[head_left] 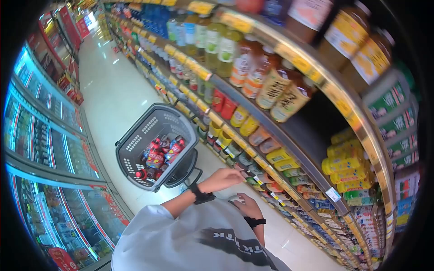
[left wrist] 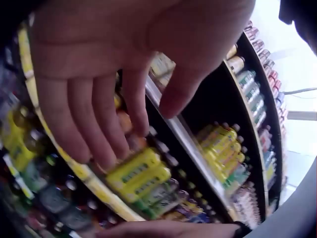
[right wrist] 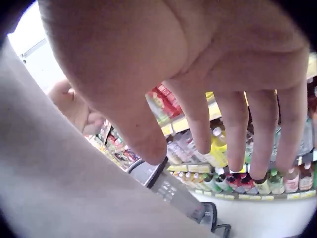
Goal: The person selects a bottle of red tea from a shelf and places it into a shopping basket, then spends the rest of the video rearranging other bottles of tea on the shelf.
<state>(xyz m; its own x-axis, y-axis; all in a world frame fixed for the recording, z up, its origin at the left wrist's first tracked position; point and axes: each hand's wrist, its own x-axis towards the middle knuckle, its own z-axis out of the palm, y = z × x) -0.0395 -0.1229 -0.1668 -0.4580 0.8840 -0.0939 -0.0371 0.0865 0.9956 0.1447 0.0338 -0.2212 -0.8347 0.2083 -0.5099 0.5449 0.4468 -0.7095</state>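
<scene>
Fingers of the left hand (head_left: 221,179) and right hand (head_left: 248,207) are relaxed, slightly apart, holding nothing, near the grey basket (head_left: 169,122). Red-labelled bottles (head_left: 156,159) lie inside it, probably weighty, smooth, slightly yielding; best gripped mid-body.

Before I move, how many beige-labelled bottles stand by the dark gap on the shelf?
2 in the front row: the nearer bottle borders the gap; the farther bottle stands between it and the orange-labelled bottles. More may be hidden behind.
</scene>
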